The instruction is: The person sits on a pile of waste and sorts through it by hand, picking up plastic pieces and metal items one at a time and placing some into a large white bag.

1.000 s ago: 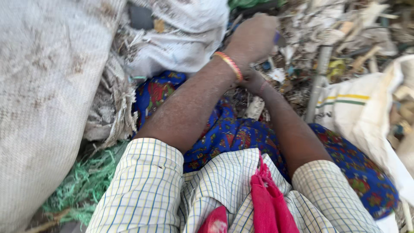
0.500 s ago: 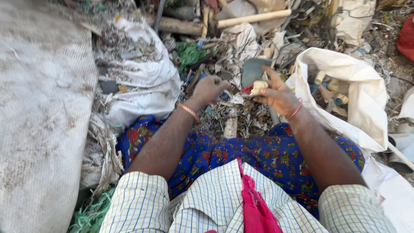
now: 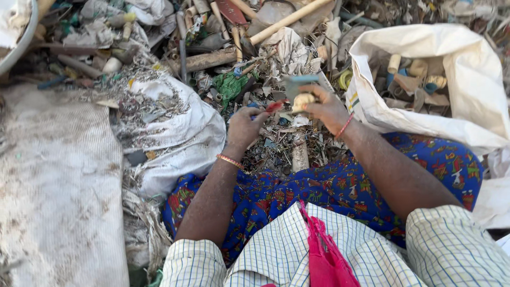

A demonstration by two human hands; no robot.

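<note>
I sit among a heap of mixed scrap. My right hand [image 3: 326,109] grips a small pale, rounded scrap piece [image 3: 303,101] with a flat grey-blue sheet [image 3: 298,85] standing just behind it. My left hand [image 3: 245,126] is closed on a small red scrap piece [image 3: 274,106] whose tip pokes out towards the pale piece. Both hands hover close together above shredded paper and plastic litter [image 3: 284,141]. A short pale tube [image 3: 300,154] lies on the litter below them. My blue patterned cloth [image 3: 340,186] covers my lap.
An open white sack [image 3: 467,79] holding cardboard tubes and scraps stands at the right. A filled white sack [image 3: 175,133] lies at the left, beside a large dirty woven sack [image 3: 58,196]. Sticks, tubes and a long pale pole [image 3: 289,20] lie scattered at the back.
My hands came down from the far pile and drew together. The right hand picked up the pale piece; the left hand closed on the red piece. The view tilted up over the heap.
</note>
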